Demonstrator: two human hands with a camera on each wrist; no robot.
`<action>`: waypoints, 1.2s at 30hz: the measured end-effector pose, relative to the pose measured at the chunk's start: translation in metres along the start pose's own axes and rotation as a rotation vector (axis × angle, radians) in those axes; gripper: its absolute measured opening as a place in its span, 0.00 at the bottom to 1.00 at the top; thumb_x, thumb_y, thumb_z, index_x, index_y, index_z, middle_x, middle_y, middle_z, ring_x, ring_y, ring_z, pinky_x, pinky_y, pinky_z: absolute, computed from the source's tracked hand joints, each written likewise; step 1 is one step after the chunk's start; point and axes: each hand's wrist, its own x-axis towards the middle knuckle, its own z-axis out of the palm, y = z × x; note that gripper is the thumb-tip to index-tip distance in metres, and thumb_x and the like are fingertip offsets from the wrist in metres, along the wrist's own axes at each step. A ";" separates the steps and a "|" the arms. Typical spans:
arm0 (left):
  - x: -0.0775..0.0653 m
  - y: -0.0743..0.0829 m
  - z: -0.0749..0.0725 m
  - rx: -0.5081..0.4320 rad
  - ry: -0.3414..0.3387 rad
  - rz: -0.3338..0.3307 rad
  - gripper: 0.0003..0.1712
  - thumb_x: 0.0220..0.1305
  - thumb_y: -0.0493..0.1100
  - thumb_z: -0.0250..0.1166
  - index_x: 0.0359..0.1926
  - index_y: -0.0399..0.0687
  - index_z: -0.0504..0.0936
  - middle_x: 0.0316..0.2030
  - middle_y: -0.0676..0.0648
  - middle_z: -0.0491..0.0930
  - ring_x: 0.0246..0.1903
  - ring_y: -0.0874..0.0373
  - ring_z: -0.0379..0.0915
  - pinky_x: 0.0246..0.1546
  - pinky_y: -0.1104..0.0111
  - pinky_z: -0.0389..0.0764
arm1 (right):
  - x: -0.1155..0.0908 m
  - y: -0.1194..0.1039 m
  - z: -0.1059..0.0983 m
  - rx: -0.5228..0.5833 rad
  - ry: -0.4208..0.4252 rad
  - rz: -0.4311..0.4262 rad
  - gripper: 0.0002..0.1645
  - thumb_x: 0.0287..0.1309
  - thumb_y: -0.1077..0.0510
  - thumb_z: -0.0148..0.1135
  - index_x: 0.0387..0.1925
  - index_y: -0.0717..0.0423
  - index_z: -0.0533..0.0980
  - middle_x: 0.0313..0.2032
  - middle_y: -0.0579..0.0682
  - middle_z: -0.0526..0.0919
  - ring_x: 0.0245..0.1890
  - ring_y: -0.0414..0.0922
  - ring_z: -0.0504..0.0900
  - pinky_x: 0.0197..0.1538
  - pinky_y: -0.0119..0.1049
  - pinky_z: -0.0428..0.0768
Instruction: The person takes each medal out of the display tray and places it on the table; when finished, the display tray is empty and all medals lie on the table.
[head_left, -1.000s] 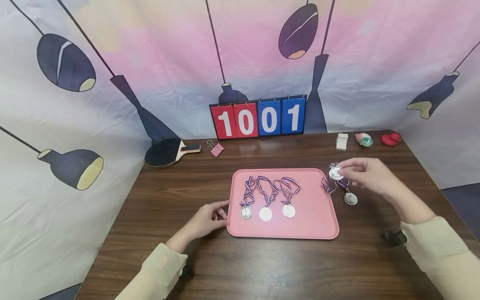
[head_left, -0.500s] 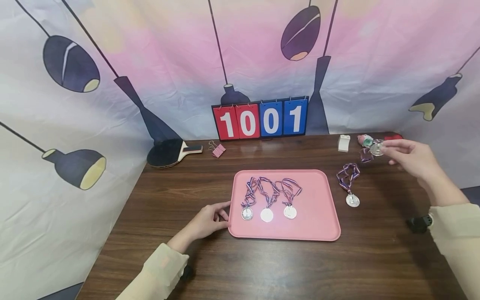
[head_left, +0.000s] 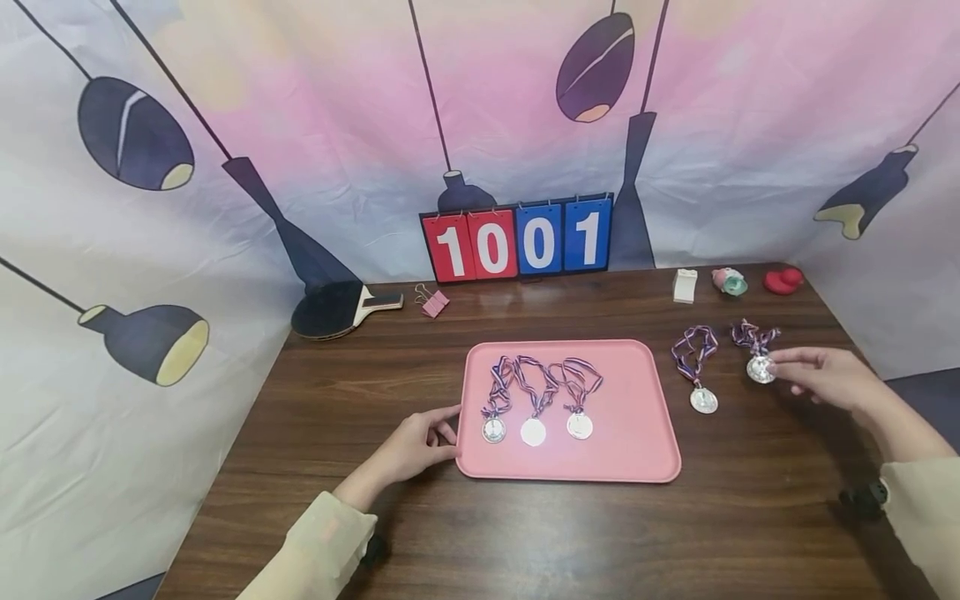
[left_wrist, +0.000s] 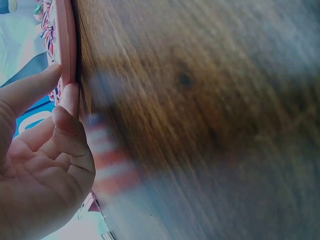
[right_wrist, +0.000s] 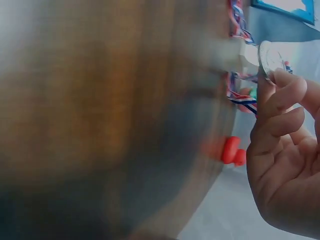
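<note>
My left hand (head_left: 415,444) holds the left edge of a pink tray (head_left: 622,454), thumb and fingertips at its rim; the left wrist view shows this hand (left_wrist: 45,145) close to the tray's side (left_wrist: 67,40). Three silver medals with striped ribbons lie on the tray: a left one (head_left: 493,429), a middle one (head_left: 533,432) and a right one (head_left: 580,425). Right of the tray, another medal (head_left: 703,400) lies on the table with its ribbon looped behind. My right hand (head_left: 828,379) pinches a further silver medal (right_wrist: 270,59) between thumb and fingers, its ribbon (head_left: 753,335) bunched behind it.
Along the back of the wooden table (head_left: 360,417) are a table tennis paddle (head_left: 330,308), a pink binder clip (head_left: 433,303), a flip scoreboard (head_left: 517,237), a white block (head_left: 685,285), a small pink and teal figure (head_left: 729,282) and a red duck (head_left: 783,281). A printed cloth hangs behind.
My right hand has carried its medal from over the tray's right edge out to the right and back, then lowered it nearer me, beside the other loose medal. My left hand stays at the tray.
</note>
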 end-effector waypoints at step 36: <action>-0.001 0.003 0.000 -0.016 0.001 0.008 0.33 0.52 0.38 0.66 0.60 0.38 0.66 0.26 0.54 0.76 0.17 0.60 0.65 0.16 0.72 0.66 | -0.024 0.017 0.025 -0.196 0.105 -0.015 0.35 0.52 0.39 0.57 0.47 0.67 0.73 0.25 0.49 0.79 0.20 0.39 0.71 0.22 0.36 0.68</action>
